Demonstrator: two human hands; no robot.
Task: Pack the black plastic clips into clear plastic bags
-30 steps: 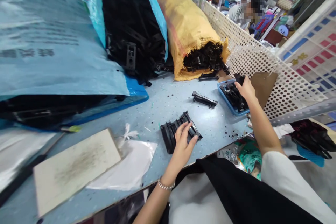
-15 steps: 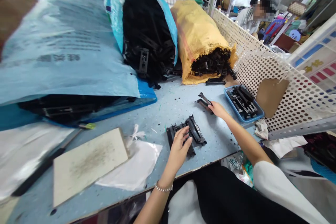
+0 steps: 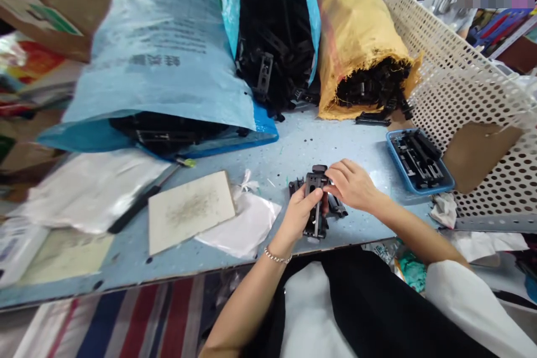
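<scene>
The pale blue speckled table (image 3: 302, 148) bears two blue sacks (image 3: 168, 67) and a yellow sack (image 3: 356, 33) at the back, with a blue tray (image 3: 397, 160) to the right. Nearer lie a worn board (image 3: 191, 210), a white plastic bag (image 3: 245, 226), black plastic parts (image 3: 339, 208) and what may be a knife (image 3: 138, 207).

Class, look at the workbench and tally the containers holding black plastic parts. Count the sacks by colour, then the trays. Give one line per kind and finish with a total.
Blue sacks: 2
Yellow sack: 1
Blue tray: 1
Total: 4
</scene>
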